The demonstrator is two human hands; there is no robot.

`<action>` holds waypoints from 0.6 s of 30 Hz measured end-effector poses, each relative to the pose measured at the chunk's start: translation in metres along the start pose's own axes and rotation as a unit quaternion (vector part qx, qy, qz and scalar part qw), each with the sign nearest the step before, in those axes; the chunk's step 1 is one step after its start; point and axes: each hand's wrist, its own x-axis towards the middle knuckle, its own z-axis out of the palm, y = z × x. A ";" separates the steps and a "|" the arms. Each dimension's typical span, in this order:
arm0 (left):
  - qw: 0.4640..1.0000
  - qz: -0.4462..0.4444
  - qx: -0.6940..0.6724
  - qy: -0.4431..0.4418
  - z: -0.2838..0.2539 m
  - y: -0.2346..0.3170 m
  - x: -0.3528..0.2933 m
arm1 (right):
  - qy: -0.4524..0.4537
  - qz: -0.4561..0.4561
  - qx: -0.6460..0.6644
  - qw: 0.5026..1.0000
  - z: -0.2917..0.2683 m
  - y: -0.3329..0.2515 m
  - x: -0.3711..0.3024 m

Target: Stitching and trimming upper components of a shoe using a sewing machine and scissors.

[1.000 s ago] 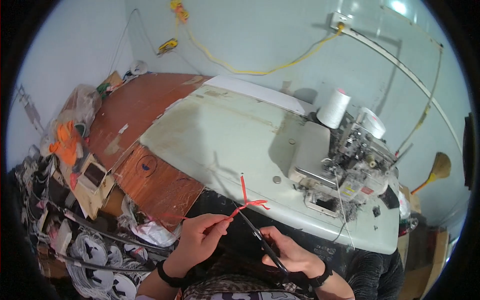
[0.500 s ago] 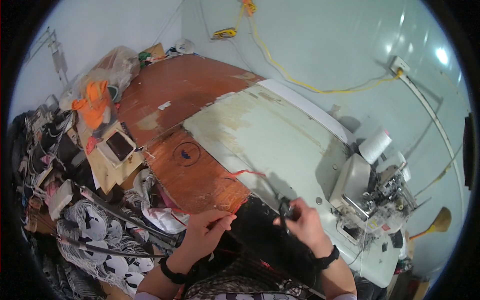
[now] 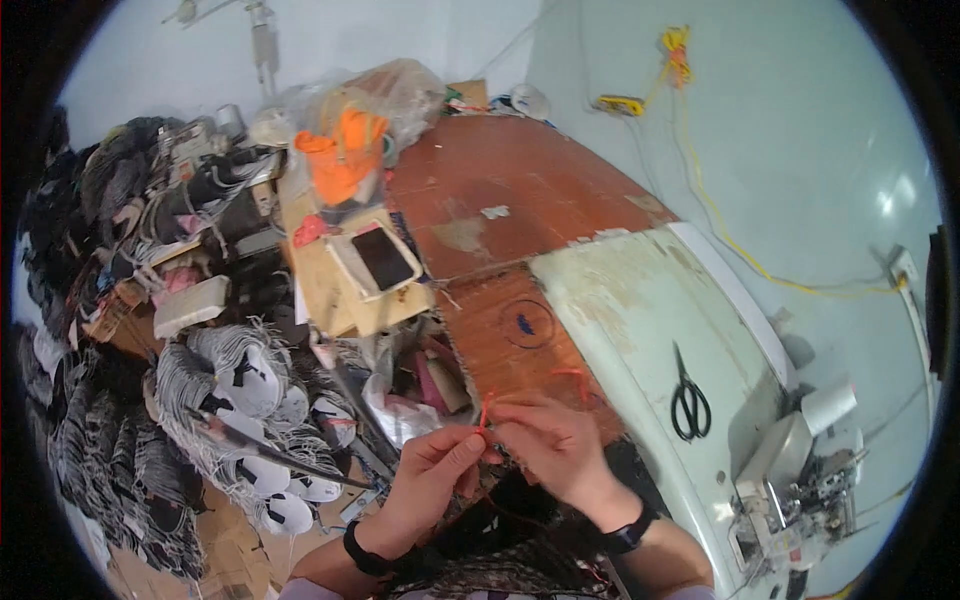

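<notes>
My left hand is closed in a pinch on a thin red cord, a short piece of which stands up above the fingertips. Right beside it, my right hand has its fingers bent together at the same cord. Both hands are over the near edge of the reddish-brown wooden board. Another red strip lies on that board beyond my right hand. Black-handled scissors rest on the pale green tabletop to the right, with the blades pointing away from me.
Bundles of grey-fringed white pieces heap up at left. A phone lies on cardboard near an orange cloth. A sewing machine with a thread cone stands at right. A yellow cord hangs along the wall.
My right hand has let go of the scissors, which now lie on the pale green tabletop, and has moved to the cord at my left hand. The view has swung left.
</notes>
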 end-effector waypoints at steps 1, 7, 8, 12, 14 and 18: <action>0.999 0.033 0.015 0.006 -0.006 0.004 -0.003 | -0.016 0.034 0.099 0.994 0.025 -0.007 0.014; 0.839 0.276 0.460 0.097 -0.058 0.074 -0.064 | -0.125 -0.046 0.165 0.977 0.118 -0.047 0.061; 0.832 0.296 0.449 0.139 -0.068 0.087 -0.082 | -0.130 -0.070 0.162 0.976 0.130 -0.051 0.065; 0.723 0.430 0.382 0.383 -0.099 0.115 -0.123 | -0.144 -0.234 -0.076 0.958 0.170 -0.062 0.082; 0.701 0.343 0.441 0.443 -0.112 0.120 -0.122 | -0.147 -0.238 -0.055 0.958 0.188 -0.067 0.087; 0.684 0.357 0.516 0.372 -0.124 0.128 -0.118 | -0.113 -0.266 -0.117 0.950 0.202 -0.073 0.098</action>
